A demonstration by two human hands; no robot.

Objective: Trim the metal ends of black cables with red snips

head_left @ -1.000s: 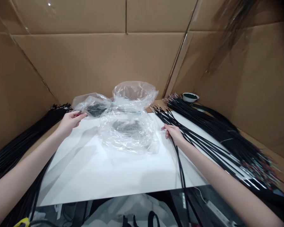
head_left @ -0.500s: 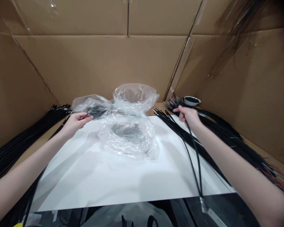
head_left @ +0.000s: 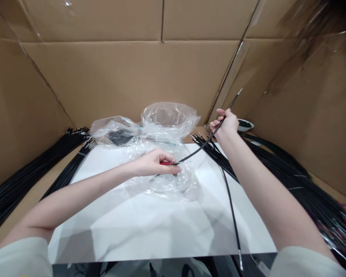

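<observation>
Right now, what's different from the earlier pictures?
The left hand moved rightward over the clear bag and took hold of a black cable, still keeping its red tool. The right hand rose toward the bowl; that cable now spans both hands, while another cable hangs below. The bag, bowl and far-left cable bundle stayed put.

We've got bright, diffuse light pooling on the white sheet (head_left: 127, 238), soft grey shadows streaking across it. Glare sparkles off the clear plastic bags (head_left: 170, 121), while the cardboard walls (head_left: 103, 77) sit dimmer. We see slight softness along the black cable (head_left: 200, 149), murky darkness at the upper right corner, and wide-angle distortion stretching the edges.
</observation>
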